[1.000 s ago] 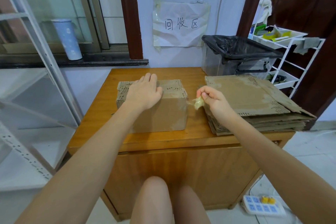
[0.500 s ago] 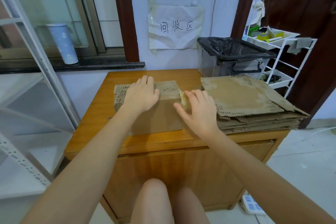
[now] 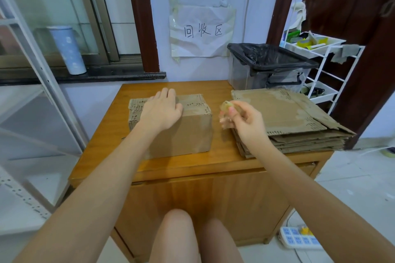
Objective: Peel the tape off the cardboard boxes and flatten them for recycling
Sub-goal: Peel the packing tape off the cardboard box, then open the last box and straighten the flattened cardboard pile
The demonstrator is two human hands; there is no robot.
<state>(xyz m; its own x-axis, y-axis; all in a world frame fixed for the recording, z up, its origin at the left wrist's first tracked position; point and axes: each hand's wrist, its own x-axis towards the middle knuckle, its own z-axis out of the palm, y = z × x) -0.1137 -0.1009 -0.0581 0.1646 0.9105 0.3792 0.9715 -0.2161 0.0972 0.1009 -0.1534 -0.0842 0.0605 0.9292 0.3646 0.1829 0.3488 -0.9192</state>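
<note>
Brown corrugated cardboard box [image 3: 177, 126], rectangular and still standing square, sits on your orange-brown wooden bench [image 3: 111, 134]; its top flaps are rough, with ragged perforated edges where the surface layer has torn away. To its right, apart from it, lies a stack of flattened brown cardboard sheets [image 3: 288, 119], the top sheet scuffed and pale in patches, its near edge toothed like the box flaps. Behind the stack stands a clear plastic bin lined with a glossy black bag [image 3: 269, 64].

Half a second ago your right hand was spread flat against the box's right top edge; now it has come away and is raised between the box and the stack. Your left hand has not shifted.

Your left hand [image 3: 162, 111] lies palm down on the left part of the box top, fingers straight and together, reaching towards the far edge. Your right hand [image 3: 243, 118] is held off the bench with the wrist bent and the back of the hand towards you; its fingers [image 3: 232, 111] are curled in and pinch a small crumpled wad of yellowish clear tape [image 3: 226, 105], which shows just above the fingertips. The wad is blurred, so its exact shape cannot be told.
</note>
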